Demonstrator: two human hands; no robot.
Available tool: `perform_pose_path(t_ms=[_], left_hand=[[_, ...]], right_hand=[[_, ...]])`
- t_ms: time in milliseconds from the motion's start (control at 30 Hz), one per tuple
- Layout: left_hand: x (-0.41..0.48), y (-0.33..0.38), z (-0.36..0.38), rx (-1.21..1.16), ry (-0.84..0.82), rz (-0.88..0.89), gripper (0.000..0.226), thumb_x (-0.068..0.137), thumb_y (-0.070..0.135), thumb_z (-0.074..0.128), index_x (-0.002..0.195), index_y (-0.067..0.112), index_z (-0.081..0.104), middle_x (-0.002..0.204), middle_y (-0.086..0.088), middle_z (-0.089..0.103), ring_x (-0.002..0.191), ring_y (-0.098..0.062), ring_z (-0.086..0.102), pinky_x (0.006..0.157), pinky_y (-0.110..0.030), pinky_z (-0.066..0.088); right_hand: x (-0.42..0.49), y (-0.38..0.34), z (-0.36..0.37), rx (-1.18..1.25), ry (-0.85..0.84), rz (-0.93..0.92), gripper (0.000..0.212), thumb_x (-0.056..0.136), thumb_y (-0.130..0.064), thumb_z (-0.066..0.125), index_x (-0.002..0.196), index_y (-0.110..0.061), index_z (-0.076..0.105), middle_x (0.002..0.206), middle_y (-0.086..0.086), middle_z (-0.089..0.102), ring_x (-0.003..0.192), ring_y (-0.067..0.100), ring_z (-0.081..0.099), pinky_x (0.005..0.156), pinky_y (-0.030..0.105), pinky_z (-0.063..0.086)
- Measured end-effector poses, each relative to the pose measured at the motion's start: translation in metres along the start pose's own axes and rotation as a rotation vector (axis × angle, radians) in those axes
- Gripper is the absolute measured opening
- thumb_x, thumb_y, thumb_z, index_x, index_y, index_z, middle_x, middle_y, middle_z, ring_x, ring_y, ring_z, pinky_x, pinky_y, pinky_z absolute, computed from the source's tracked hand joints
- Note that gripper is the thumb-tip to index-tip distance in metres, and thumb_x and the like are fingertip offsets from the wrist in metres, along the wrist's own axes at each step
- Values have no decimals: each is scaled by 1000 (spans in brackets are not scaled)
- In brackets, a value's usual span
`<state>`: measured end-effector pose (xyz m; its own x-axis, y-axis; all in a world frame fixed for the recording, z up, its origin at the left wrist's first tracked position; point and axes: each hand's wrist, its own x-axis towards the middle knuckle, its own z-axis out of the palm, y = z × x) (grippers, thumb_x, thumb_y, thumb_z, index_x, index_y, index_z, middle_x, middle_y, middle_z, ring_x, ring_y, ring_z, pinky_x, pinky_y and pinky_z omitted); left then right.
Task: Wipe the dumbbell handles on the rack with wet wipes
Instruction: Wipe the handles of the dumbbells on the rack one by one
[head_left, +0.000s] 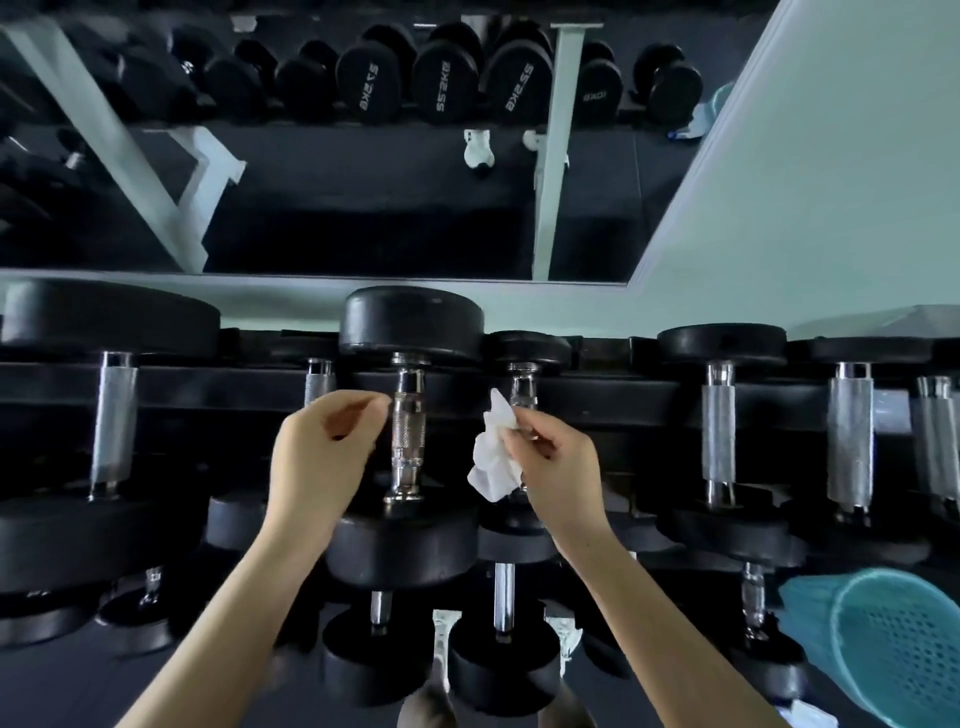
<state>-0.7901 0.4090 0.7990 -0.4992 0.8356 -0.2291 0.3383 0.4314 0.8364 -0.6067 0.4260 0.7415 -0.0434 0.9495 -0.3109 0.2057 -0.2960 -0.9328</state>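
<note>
My right hand (556, 462) pinches a crumpled white wipe (493, 457) mid-frame, right in front of a thinner handle (522, 384). My left hand (322, 452) is curled up holding nothing, fingertips just beside the shiny handle (409, 436) of the center dumbbell on the rack (234, 384). There's a teal basket (893, 644) lower right. The mirror (363, 208) up top shows reversed weight labels ending in KG.

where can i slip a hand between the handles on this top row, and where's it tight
Widest gap: between the short handle behind the wipe and the next handle to its right. Also roomy left of the left hand, up to the big handle. Tight: the middle handle beside the wipe, and the far-right handles.
</note>
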Motion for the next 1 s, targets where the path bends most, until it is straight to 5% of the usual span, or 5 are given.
perform_pose_path(t_ms=[300,500,667,900,1000], left_hand=[[61,4,-47,319,-54,450,16,90,20,61,102,17,70,99,5,60,88,-13,60,78,-21,48],[107,11,-47,558,-322,738,45,91,33,58,134,25,51,134,-2,51,128,-23,41,104,-28,28],[123,15,-36,628,-565,784,56,88,39,60,140,39,39,141,-1,41,130,-20,35,103,-33,37],[135,13,-32,581,-558,842,56,84,39,66,136,39,45,127,3,48,118,-18,43,92,-28,40],[135,11,-32,572,-556,847,56,84,38,66,136,39,45,127,3,48,118,-18,42,92,-27,39]], right_hand=[[14,-28,90,-195,222,-24,21,94,-10,53,103,-6,71,65,-4,62,54,-1,52,54,8,41],[-13,-30,119,-500,140,-47,35,98,-10,44,131,-12,56,123,4,64,110,20,60,91,21,45],[-3,-31,133,-479,390,16,27,96,-3,44,79,-9,64,61,-15,42,53,2,43,54,11,34],[16,-36,142,-460,415,16,23,95,-3,47,96,-5,70,71,2,62,64,14,51,56,19,39],[-1,-16,130,-586,311,17,23,92,-1,49,75,-5,65,56,-2,33,54,8,22,48,22,19]])
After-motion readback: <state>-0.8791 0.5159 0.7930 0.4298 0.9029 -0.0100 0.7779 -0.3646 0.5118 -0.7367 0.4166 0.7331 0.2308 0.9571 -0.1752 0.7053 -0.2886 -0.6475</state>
